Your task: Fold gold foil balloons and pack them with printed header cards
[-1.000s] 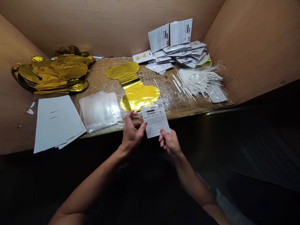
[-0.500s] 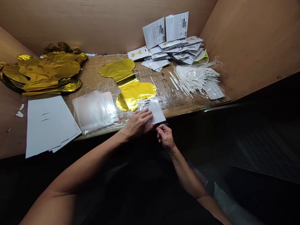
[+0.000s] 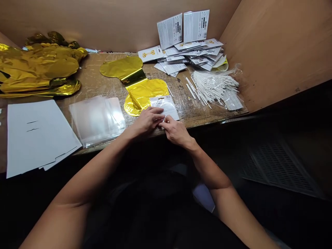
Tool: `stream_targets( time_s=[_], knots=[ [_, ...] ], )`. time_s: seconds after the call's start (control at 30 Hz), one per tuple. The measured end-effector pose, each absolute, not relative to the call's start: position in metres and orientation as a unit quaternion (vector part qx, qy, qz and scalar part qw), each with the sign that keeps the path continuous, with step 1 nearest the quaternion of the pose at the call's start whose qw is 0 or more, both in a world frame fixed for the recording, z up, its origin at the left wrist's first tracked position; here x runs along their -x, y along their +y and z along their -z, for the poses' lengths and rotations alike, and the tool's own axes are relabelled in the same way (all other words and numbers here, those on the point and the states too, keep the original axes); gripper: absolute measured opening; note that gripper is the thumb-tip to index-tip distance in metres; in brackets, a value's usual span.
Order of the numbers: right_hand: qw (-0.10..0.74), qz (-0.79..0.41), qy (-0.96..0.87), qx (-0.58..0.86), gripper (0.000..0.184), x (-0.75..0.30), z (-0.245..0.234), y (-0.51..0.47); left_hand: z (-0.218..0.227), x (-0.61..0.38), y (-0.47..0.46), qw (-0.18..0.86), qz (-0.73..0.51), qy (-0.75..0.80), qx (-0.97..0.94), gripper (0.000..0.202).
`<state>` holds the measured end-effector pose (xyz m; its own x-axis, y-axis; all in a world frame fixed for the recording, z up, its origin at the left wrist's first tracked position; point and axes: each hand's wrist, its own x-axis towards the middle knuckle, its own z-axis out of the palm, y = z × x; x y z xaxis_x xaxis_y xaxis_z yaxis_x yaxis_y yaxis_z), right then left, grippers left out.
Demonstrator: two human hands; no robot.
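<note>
A white printed card packet (image 3: 169, 106) with a hang slot lies at the table's front edge, its near part hidden under my hands. My left hand (image 3: 149, 121) rests over its left side, fingers bent and thumb close in against it. From the right, my right hand (image 3: 175, 130) pinches at the packet's near edge with thumb and forefinger; what exactly sits in that pinch is too small to make out. The two hands' fingertips almost meet. Just behind the packet spreads a flat gold foil balloon (image 3: 147, 90), partly covered by it.
To the left lie clear plastic bags (image 3: 97, 119), white sheets (image 3: 38, 138) and a heap of gold foil balloons (image 3: 44, 69). White sticks (image 3: 212, 86) in clear plastic are at right, below a pile of packaged cards (image 3: 194, 52). Wooden walls (image 3: 103, 24) enclose the table.
My right hand has moved up and left, from the packet's lower right corner to its near edge beside my left hand. My left hand's fingers are more bent. The view has shifted slightly.
</note>
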<state>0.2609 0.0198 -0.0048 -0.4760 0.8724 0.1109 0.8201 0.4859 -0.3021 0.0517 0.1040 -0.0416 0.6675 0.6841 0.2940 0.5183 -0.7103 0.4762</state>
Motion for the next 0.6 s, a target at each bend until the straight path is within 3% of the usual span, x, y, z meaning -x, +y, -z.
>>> stream_targets(
  time_s=[0.1,0.37,0.43,0.6],
  knots=[
    [0.094,-0.102,-0.873,0.467,0.028,-0.263,0.003,0.014,0.043,-0.052,0.099,0.176,-0.238,0.329,-0.897,0.037],
    [0.157,-0.085,-0.876,0.448,0.016,-0.255,0.006,0.031,0.041,-0.053,0.095,0.173,-0.249,0.341,-0.890,0.035],
    [0.205,-0.142,-0.865,0.434,0.016,-0.258,0.008,0.029,0.042,-0.052,0.095,0.171,-0.254,0.343,-0.888,0.035],
    [0.433,-0.341,-0.693,0.464,0.022,-0.303,-0.006,-0.016,0.039,-0.052,0.093,0.177,-0.260,0.335,-0.888,0.035]
  ],
)
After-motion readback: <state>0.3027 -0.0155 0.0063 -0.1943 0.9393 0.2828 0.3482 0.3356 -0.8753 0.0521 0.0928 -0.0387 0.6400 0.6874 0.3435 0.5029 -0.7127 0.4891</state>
